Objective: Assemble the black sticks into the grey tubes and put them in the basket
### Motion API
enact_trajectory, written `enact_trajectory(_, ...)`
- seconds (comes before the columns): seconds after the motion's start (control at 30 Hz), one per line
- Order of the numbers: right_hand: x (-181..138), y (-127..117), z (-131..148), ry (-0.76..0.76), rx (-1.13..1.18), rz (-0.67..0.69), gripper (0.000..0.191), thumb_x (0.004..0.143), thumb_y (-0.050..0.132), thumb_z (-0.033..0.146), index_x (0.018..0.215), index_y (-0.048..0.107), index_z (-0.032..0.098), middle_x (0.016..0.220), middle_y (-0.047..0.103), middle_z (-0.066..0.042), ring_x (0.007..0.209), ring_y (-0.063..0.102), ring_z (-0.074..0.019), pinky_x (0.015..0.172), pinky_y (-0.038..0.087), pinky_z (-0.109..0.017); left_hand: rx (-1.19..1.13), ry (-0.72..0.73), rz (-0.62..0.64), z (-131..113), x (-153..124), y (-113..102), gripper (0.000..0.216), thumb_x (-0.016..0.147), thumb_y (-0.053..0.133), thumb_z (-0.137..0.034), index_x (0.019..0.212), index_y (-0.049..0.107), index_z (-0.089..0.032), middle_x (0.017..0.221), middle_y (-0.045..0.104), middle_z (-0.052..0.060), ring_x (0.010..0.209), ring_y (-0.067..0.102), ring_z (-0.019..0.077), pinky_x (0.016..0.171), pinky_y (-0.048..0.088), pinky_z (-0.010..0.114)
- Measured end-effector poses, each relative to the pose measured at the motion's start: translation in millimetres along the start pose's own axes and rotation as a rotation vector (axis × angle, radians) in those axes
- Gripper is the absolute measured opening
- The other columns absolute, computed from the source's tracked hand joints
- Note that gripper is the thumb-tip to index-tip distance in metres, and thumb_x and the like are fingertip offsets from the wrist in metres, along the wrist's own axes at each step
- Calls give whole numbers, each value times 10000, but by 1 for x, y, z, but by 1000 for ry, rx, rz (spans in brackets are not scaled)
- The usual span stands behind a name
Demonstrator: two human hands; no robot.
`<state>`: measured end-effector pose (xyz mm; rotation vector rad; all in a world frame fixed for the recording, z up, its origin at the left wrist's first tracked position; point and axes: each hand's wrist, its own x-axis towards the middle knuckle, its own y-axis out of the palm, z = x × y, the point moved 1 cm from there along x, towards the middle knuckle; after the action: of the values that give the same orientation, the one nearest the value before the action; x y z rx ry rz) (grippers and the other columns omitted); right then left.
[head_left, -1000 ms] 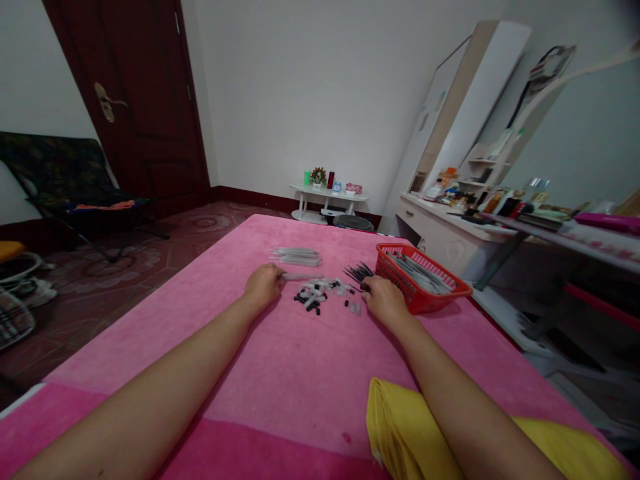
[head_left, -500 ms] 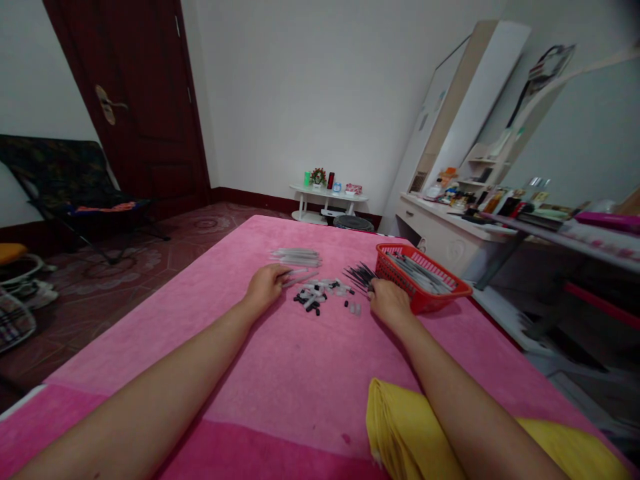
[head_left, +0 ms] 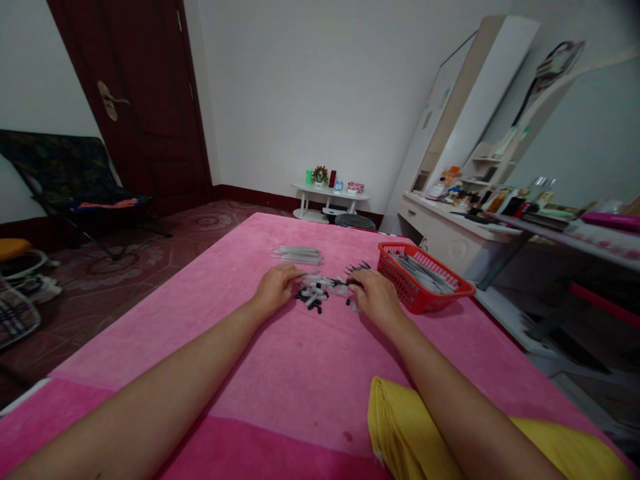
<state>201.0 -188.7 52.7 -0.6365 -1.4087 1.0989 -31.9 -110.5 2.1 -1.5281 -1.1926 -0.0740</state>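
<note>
My left hand [head_left: 276, 288] is closed in a pinch on a pale pen barrel [head_left: 311, 274], at the left of a loose pile of small black and clear pen caps and plugs [head_left: 314, 293]. Behind it lies a row of translucent pen barrels [head_left: 298, 254]. My right hand [head_left: 376, 295] is at the right of the pile, its fingers pinched together on a thin black pen refill [head_left: 342, 283] that points left. It partly hides a bunch of thin black refills [head_left: 358, 267]. The two hands are apart.
A red plastic basket [head_left: 415, 293] filled with grey pens [head_left: 427, 272] stands to the right. A folded yellow cloth [head_left: 407, 427] lies under my right forearm. The pink cloth [head_left: 280, 380] covers the table. A white dresser [head_left: 450, 233] stands beyond the basket.
My right hand has moved left from the bunch of black refills toward the pile of caps. My left hand has shifted slightly right, nearer the pile.
</note>
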Motion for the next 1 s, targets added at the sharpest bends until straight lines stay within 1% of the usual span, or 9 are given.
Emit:
enact_trajectory(0.33,1,-5,5,-36,-64,38,172,810,560,161,917,691,194,901,675,-63,894,561,-187,769,370,-267,39,-12,34,-3,-1,-1,241,850,500,-186,978,704,-178,766,621,60,738,555,163,683,415,258)
enact_trajectory(0.5,1,-6,5,-61,-96,25,169,803,569,156,911,695,196,895,666,-67,895,550,-193,768,357,-277,58,36,87,-8,0,-1,335,842,497,-157,1125,669,-214,773,609,54,751,542,166,702,415,268)
enact_trajectory(0.6,1,-7,7,-78,-94,21,176,803,565,145,910,695,195,896,664,-68,895,546,-196,760,349,-283,42,39,96,-12,0,0,392,841,479,-130,1192,630,-217,770,603,54,769,540,171,723,421,275)
enact_trajectory(0.77,-1,-5,18,-143,-72,55,168,822,550,152,882,700,197,860,660,-71,885,541,-208,769,337,-310,-60,84,105,-20,-1,5,360,835,475,-107,1125,669,-198,817,625,74,798,554,174,735,429,274)
enact_trajectory(0.83,-2,-6,21,-142,-22,-21,154,840,549,191,902,690,195,889,657,-74,905,536,-215,796,339,-321,-111,92,98,-22,-1,7,391,822,477,-88,1154,652,-199,850,641,75,811,565,171,751,435,275)
enact_trajectory(0.87,-2,-8,21,-123,15,-103,160,850,551,226,942,677,191,931,653,-79,933,531,-221,822,339,-328,-138,75,87,-22,-1,8,402,817,479,-84,1165,644,-194,851,648,73,805,570,169,752,438,276)
enact_trajectory(0.9,-2,-10,20,-94,54,-205,189,859,550,264,992,659,186,979,644,-86,967,523,-228,850,338,-335,-171,40,64,-21,0,9,396,812,480,-85,1156,649,-184,844,654,71,792,575,167,746,441,276)
enact_trajectory(0.97,-3,-14,16,-18,120,-400,261,881,523,322,1077,615,175,1055,621,-100,1022,510,-235,889,336,-345,-262,-82,-28,-15,1,8,338,803,483,-98,1067,686,-154,812,665,64,756,584,160,717,448,269)
enact_trajectory(1.0,-3,-15,13,16,140,-453,272,894,500,331,1089,605,173,1061,617,-101,1023,513,-233,891,339,-343,-322,-161,-96,-11,2,7,298,800,484,-112,1000,703,-140,798,667,62,742,588,159,700,451,266)
